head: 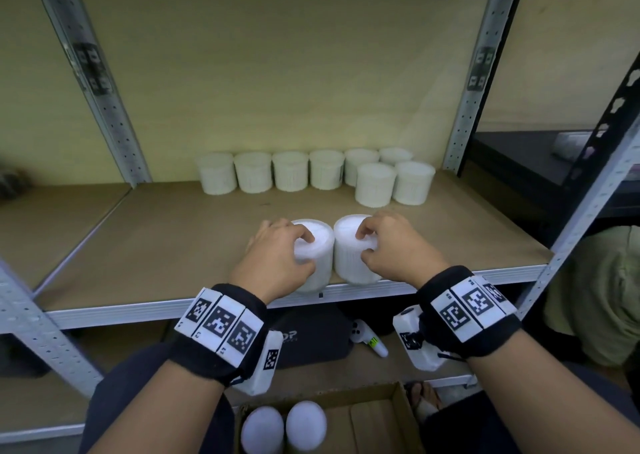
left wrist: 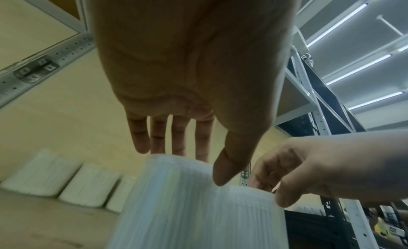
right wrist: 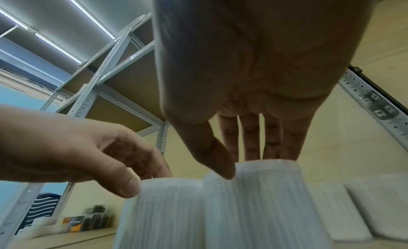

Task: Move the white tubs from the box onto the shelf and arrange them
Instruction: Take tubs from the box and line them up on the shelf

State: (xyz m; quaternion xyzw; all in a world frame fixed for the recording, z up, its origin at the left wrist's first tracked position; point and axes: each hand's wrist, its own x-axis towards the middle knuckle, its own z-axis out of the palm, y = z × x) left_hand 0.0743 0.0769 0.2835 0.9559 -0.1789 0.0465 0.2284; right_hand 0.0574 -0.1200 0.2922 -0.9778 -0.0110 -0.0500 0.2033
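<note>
Two white ribbed tubs stand side by side at the front edge of the shelf board (head: 166, 245). My left hand (head: 306, 251) grips the left tub (head: 322, 273) from above, thumb on the near side and fingers over the far rim. In the same way, my right hand (head: 362, 245) grips the right tub (head: 346, 266). The left wrist view shows the left fingers (left wrist: 141, 139) behind that tub (left wrist: 176, 200). The right wrist view shows the right thumb (right wrist: 220, 165) on its tub (right wrist: 264, 200). Several tubs (head: 291, 171) line the shelf's back. Two more (head: 306, 422) sit in the cardboard box (head: 398, 394) below.
Two tubs (head: 375, 185) stand in front of the back row's right end. Grey perforated uprights (head: 474, 83) frame the bay. A black case (head: 311, 339) and a white controller (head: 369, 339) lie on the lower shelf. A green bag (head: 599, 297) sits to the right.
</note>
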